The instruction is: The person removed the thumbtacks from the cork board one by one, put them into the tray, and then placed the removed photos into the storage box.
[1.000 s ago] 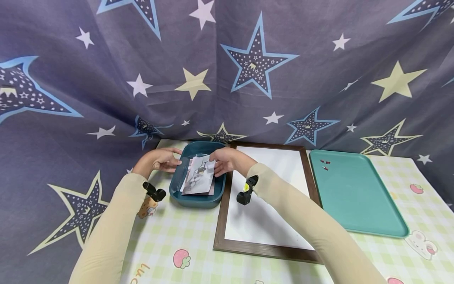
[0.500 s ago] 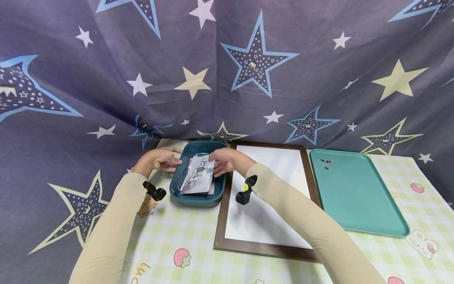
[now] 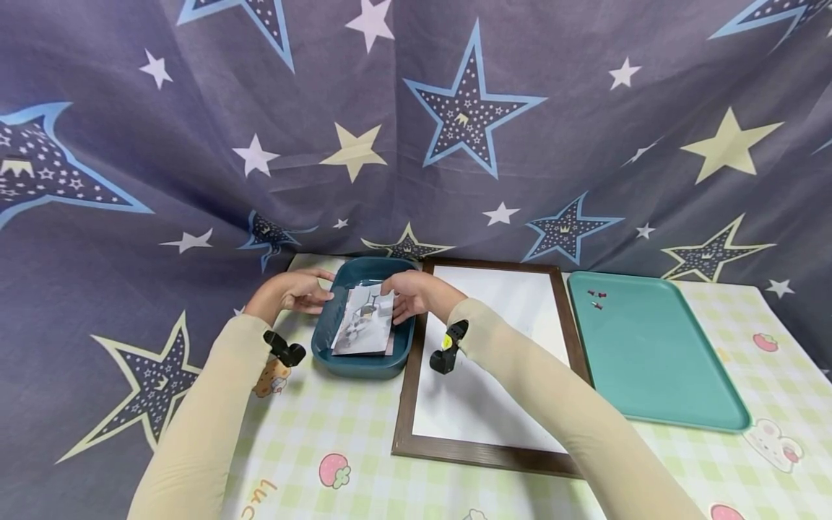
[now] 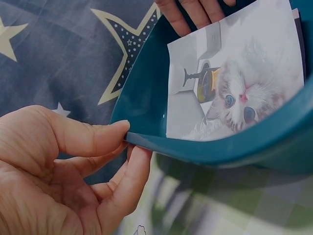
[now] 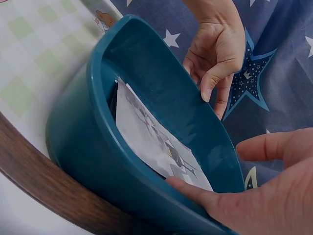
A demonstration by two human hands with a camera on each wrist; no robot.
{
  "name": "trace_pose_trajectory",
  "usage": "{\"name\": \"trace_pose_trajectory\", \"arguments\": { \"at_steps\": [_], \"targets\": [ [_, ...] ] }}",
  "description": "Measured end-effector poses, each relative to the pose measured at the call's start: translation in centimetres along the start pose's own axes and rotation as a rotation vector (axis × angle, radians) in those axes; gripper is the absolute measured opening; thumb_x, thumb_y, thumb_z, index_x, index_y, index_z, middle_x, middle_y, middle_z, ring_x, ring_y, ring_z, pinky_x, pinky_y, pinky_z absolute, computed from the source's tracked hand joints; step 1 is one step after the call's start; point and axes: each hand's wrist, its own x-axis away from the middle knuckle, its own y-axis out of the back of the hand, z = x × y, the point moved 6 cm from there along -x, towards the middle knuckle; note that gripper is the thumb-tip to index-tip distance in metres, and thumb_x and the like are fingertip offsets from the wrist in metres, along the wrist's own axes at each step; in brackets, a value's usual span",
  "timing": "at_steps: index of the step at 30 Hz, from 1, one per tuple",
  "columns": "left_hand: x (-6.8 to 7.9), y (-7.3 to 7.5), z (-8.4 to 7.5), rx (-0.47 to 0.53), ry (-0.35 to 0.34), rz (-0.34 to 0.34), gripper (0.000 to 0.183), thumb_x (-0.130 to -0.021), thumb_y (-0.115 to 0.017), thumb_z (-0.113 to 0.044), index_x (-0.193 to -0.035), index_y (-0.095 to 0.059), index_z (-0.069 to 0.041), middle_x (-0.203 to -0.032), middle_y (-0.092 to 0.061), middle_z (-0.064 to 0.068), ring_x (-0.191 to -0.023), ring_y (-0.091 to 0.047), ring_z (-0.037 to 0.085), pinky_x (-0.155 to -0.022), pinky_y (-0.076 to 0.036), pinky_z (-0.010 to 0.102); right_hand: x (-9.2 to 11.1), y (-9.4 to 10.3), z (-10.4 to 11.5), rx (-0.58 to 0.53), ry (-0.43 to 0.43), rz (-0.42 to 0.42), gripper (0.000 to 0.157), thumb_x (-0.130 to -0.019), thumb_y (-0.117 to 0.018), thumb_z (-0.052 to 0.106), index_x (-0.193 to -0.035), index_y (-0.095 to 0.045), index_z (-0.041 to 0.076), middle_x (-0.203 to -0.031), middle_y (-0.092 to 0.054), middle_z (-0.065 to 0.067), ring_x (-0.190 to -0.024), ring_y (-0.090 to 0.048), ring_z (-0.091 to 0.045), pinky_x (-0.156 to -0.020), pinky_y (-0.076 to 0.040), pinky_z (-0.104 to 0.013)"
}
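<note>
A dark teal plastic bin (image 3: pixel 364 368) stands at the back left of the table. Its left rim is pinched between the thumb and fingers of my left hand (image 3: pixel 300 292), plainly seen in the left wrist view. Inside lies a small stack of photos (image 3: pixel 365 318), the top one printed with a white cat (image 4: pixel 239 93). My right hand (image 3: pixel 412 292) reaches over the opposite rim, fingers fairly straight, tips at the photos' edge. In the right wrist view its thumb and fingers are spread apart, one fingertip (image 5: pixel 178 183) right at the top photo.
A white board with a brown wooden frame (image 3: pixel 481 453) lies right beside the bin, under my right forearm. Further right is a flat green tray (image 3: pixel 656 354) holding several red pushpins (image 3: pixel 596 295). A star-print curtain (image 3: pixel 455 202) hangs behind the table.
The top photo has shifted slightly and now covers more of the photos beneath it, so the stack looks more even. Both hands keep nearly the same places.
</note>
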Motion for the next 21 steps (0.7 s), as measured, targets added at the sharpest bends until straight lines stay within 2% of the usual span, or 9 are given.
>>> {"name": "trace_pose_trajectory", "arguments": {
  "at_steps": [8,16,21],
  "targets": [
    [0.08,-0.1,0.09,-0.015,-0.008,0.004,0.071,-0.1,-0.057,0.0,-0.161,-0.02,-0.005,-0.082,-0.064,-0.006,-0.052,-0.053,-0.001,-0.075,-0.059,0.024,0.14,0.05,-0.14,-0.014,0.001,-0.014,0.068,-0.103,-0.048,0.008,-0.163,-0.015,0.002,-0.163,-0.023,-0.033,-0.15,-0.031,-0.047,-0.119,-0.038,-0.053],
    [0.08,-0.17,0.11,-0.018,-0.004,-0.003,0.071,-0.1,-0.058,-0.001,-0.161,-0.022,-0.005,-0.103,-0.062,0.002,-0.063,-0.063,0.001,-0.075,-0.059,0.025,0.21,0.08,-0.12,-0.001,0.012,-0.02,0.068,-0.103,-0.049,0.008,-0.163,-0.017,0.004,-0.164,-0.021,-0.032,-0.15,-0.03,-0.049,-0.118,-0.038,-0.053],
    [0.31,-0.13,-0.15,-0.033,-0.01,-0.002,0.072,-0.1,-0.057,-0.001,-0.161,-0.02,-0.005,-0.097,-0.064,-0.001,-0.057,-0.058,0.0,-0.075,-0.058,0.024,0.33,0.07,0.01,0.006,0.023,-0.021,0.067,-0.103,-0.049,0.009,-0.162,-0.018,0.003,-0.163,-0.022,-0.032,-0.149,-0.032,-0.048,-0.118,-0.039,-0.053]
  ]
}}
